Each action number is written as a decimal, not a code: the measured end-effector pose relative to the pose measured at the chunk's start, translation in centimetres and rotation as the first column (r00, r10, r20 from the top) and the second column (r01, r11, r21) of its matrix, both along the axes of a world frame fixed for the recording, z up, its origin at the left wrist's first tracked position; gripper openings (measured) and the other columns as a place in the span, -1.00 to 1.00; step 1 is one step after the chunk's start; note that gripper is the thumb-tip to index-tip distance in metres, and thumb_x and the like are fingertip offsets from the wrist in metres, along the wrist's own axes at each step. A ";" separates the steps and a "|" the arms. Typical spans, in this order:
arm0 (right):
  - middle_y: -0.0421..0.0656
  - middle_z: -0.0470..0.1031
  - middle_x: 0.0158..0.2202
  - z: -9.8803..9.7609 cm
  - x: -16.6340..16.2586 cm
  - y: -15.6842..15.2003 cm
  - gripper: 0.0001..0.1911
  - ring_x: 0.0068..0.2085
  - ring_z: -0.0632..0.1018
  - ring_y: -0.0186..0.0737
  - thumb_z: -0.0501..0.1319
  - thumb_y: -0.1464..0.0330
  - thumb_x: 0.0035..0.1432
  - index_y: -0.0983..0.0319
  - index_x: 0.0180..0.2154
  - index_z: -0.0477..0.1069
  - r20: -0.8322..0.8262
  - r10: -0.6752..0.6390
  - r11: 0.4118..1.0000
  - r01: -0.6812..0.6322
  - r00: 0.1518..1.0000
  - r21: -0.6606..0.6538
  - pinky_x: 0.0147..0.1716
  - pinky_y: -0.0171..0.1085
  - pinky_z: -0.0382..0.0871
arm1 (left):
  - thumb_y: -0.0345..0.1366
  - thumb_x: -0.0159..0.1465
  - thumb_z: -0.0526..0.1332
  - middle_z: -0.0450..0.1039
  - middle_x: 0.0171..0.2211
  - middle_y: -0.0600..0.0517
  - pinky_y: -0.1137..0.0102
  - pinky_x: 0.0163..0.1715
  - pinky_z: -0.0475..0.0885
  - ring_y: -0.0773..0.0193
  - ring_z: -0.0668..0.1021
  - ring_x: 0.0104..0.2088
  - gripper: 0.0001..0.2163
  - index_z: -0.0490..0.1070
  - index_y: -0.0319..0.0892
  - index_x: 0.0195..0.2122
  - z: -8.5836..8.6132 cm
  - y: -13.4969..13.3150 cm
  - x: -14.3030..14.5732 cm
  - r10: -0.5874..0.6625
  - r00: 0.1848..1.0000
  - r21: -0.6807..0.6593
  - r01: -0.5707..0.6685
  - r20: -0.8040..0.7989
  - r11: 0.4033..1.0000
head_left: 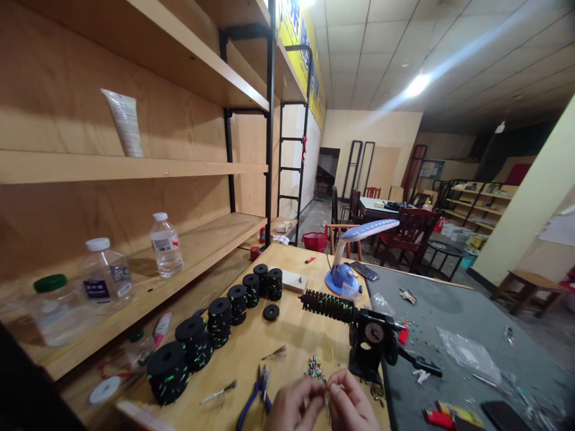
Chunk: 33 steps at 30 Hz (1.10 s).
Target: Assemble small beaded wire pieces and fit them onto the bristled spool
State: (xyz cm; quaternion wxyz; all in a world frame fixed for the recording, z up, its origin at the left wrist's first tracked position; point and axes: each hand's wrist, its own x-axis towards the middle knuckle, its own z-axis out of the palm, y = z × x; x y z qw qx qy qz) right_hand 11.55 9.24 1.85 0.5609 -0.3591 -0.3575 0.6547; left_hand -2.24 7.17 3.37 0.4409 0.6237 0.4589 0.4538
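Note:
My left hand (294, 407) and my right hand (353, 404) meet at the bottom edge of the view, fingers pinched together on a small thin piece I cannot make out. Just beyond them lies a little pile of coloured bits (315, 367) on the wooden table (291, 335). A black hand-crank winder (371, 344) stands right of the pile, its spindle (327, 305) loaded with dark discs. Blue-handled pliers (255, 395) lie left of my left hand.
A row of black foam spool stacks (215, 329) runs along the table's left. Plastic bottles (165, 245) stand on the wooden shelf. A blue desk lamp (348, 263) sits behind the winder. A grey mat (449, 335) with plastic bags, lighters and a phone (503, 414) lies to the right.

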 end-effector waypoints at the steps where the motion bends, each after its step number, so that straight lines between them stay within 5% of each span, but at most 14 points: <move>1: -0.37 0.21 -0.66 0.1 0.1 0.1 -0.51 -0.64 0.12 -0.49 0.47 0.03 -0.29 0.23 -0.51 0.34 0.007 -0.001 1.000 0.001 1.000 0.010 -0.62 -0.47 -0.07 | -0.26 0.29 0.16 0.56 -0.22 -0.09 0.21 -0.08 0.40 0.04 0.54 -0.15 -0.82 0.53 -0.10 -0.17 0.5 1.3 -0.1 0.108 0.991 0.200 -0.091 -0.077 0.976; 4: -0.39 0.15 -0.67 0.2 0.2 0.2 -0.49 -0.63 0.08 -0.49 0.46 0.00 -0.28 0.24 -0.53 0.34 0.018 -0.046 0.998 0.045 0.999 0.051 -0.61 -0.46 -0.12 | -0.41 0.27 0.06 0.36 0.15 -0.12 0.03 0.19 0.14 -0.03 0.29 0.19 -0.62 0.35 -0.11 0.11 1.7 5.5 -0.2 0.254 0.920 0.568 -0.042 -0.300 0.822; 9: -0.43 0.04 -0.69 1.3 0.9 0.4 -0.49 -0.65 -0.01 -0.50 0.39 -0.05 -0.18 0.22 -0.50 0.31 0.097 -0.036 0.994 0.026 0.995 0.102 -0.64 -0.44 -0.22 | -0.54 0.15 0.08 0.15 0.29 -0.11 -0.02 0.25 -0.01 0.03 0.11 0.30 -0.42 0.13 -0.19 0.23 2.1 10.7 0.8 0.289 0.795 0.634 0.150 -0.534 0.758; 15: -0.49 -0.07 -0.72 4.4 2.4 1.8 -0.53 -0.69 -0.10 -0.53 0.33 -0.04 -0.08 0.18 -0.44 0.27 0.204 0.005 0.994 -0.028 0.979 0.107 -0.69 -0.45 -0.29 | -0.52 0.13 0.09 0.37 0.12 -0.15 0.02 0.24 -0.02 0.06 0.32 0.17 -0.54 0.27 -0.19 0.09 4.7 13.4 0.5 0.158 0.826 0.569 0.221 -0.541 0.792; 19: -0.51 -0.07 -0.73 6.9 2.8 3.3 -0.54 -0.70 -0.09 -0.53 0.32 -0.04 -0.07 0.18 -0.42 0.25 0.238 0.007 0.989 -0.042 0.971 0.140 -0.71 -0.46 -0.27 | -0.47 0.06 0.16 0.48 -0.05 -0.13 0.11 0.11 0.18 0.02 0.44 -0.01 -0.61 0.37 -0.19 -0.04 6.7 14.7 -0.1 0.067 0.820 0.473 0.259 -0.569 0.842; 28: -0.50 -0.05 -0.74 11.9 3.5 6.5 -0.67 -0.69 -0.10 -0.50 0.28 0.10 0.01 0.18 -0.41 0.26 0.265 0.007 0.974 -0.067 0.964 0.218 -0.73 -0.46 -0.23 | -0.32 0.13 0.19 0.54 -0.23 0.01 0.25 -0.08 0.32 0.12 0.51 -0.18 -0.82 0.43 -0.12 -0.22 7.0 15.5 1.0 0.114 0.835 0.377 0.117 -0.538 0.919; 33: -0.50 -0.04 -0.74 13.5 3.8 7.5 -0.74 -0.67 -0.11 -0.49 0.25 0.16 0.06 0.18 -0.41 0.25 0.267 0.043 0.968 -0.107 0.963 0.226 -0.73 -0.46 -0.23 | -0.34 0.11 0.20 0.55 -0.26 -0.02 0.03 0.13 0.09 0.05 0.50 -0.11 -0.89 0.47 -0.12 -0.33 7.9 15.3 2.0 0.189 0.815 0.369 0.032 -0.548 0.929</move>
